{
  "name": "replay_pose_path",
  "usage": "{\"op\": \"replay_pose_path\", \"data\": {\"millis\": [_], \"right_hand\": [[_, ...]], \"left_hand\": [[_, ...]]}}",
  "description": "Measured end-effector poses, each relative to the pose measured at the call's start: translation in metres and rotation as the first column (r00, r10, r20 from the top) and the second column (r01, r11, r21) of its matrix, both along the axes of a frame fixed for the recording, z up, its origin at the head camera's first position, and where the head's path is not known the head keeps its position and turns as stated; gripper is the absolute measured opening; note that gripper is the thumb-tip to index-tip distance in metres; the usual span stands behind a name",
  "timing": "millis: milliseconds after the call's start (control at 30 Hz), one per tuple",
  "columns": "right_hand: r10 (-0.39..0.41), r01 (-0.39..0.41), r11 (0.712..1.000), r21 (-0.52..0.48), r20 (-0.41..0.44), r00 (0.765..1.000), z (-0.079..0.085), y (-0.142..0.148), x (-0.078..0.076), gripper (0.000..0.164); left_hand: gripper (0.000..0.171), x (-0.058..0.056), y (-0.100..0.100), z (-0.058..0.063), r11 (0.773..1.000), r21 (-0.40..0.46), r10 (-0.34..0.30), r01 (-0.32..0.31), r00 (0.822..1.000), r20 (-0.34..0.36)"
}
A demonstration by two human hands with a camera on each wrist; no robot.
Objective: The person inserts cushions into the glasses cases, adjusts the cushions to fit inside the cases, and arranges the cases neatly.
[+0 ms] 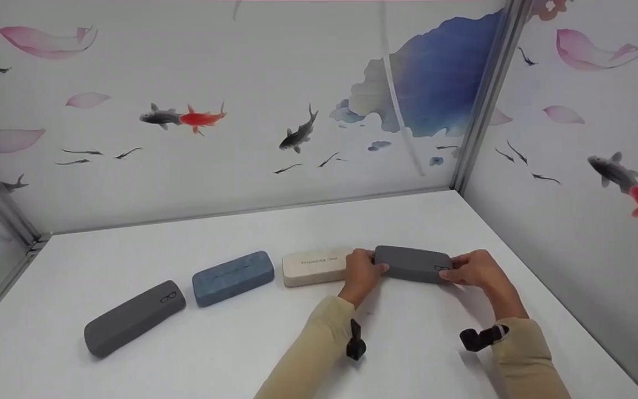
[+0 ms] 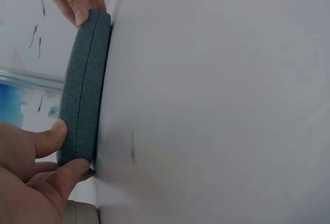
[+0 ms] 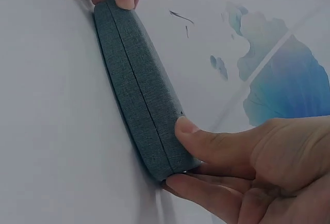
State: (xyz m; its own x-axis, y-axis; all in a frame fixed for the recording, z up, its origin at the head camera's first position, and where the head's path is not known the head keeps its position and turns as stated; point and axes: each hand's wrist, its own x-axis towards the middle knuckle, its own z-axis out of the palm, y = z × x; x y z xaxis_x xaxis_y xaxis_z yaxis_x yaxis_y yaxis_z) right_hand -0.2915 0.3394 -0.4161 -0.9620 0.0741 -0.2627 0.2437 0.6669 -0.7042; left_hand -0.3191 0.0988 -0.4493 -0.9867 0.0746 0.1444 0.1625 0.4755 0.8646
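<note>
A dark grey glasses case (image 1: 412, 264) with a small glasses print lies at the right of a row, held at both ends. My left hand (image 1: 362, 274) grips its left end, thumb on top. At the right end, my right hand (image 1: 477, 272) pinches the case between thumb and fingers. The wrist views show the case (image 2: 85, 87) closed, its seam running lengthwise along the side, close over the white table. Just left of it sits a cream glasses case (image 1: 314, 268) with dark lettering, its right end partly hidden behind my left hand.
Farther left on the white table (image 1: 230, 354) lie a blue glasses case (image 1: 233, 278) and another dark grey glasses case (image 1: 135, 318), both set at a slant. Printed panels (image 1: 230, 177) with fish and petals stand along the back and sides.
</note>
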Motion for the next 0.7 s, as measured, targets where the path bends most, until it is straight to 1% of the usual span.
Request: {"op": "replay_pose_path", "data": {"millis": [100,200,300,333,400,467,500,567,633,700], "right_hand": [[0.007,-0.007,1.000,0.022,0.032,0.999,0.006,-0.003,0.001,0.073],[0.004,-0.007,0.996,0.094,0.028,1.000,0.015,-0.008,0.003,0.073],[0.006,-0.002,0.985,0.170,-0.020,1.000,0.024,-0.016,0.006,0.068],[0.009,-0.001,0.984,0.176,-0.046,0.999,0.026,-0.020,0.006,0.066],[0.019,0.003,0.985,0.171,-0.129,0.991,0.028,-0.027,0.008,0.058],[0.032,0.008,0.986,0.169,-0.227,0.973,0.028,-0.036,0.009,0.052],[0.039,0.009,0.985,0.169,-0.280,0.959,0.027,-0.040,0.009,0.049],[0.061,0.013,0.982,0.188,-0.383,0.922,0.023,-0.046,0.010,0.045],[0.094,0.006,0.976,0.216,-0.448,0.889,0.018,-0.051,0.008,0.044],[0.129,-0.011,0.972,0.236,-0.491,0.862,0.013,-0.055,0.006,0.045]], "left_hand": [[0.025,0.003,-0.001,0.005,1.000,0.007,0.002,-0.002,1.000,0.000],[0.035,0.003,-0.005,0.015,1.000,0.021,-0.010,0.010,1.000,-0.027],[0.036,0.002,-0.016,0.027,0.999,0.008,-0.030,0.031,0.998,-0.062],[0.035,0.002,-0.021,0.030,0.999,0.002,-0.036,0.037,0.997,-0.072],[0.032,0.002,-0.034,0.035,0.999,-0.016,-0.045,0.044,0.996,-0.078],[0.032,0.003,-0.050,0.038,0.998,-0.036,-0.049,0.046,0.996,-0.078],[0.032,0.003,-0.059,0.040,0.998,-0.034,-0.050,0.048,0.996,-0.067],[0.034,0.003,-0.077,0.042,0.998,-0.035,-0.050,0.048,0.997,-0.058],[0.035,0.001,-0.095,0.043,0.998,-0.041,-0.047,0.044,0.997,-0.067],[0.037,0.000,-0.112,0.046,0.998,-0.054,-0.032,0.027,0.996,-0.086]]}}
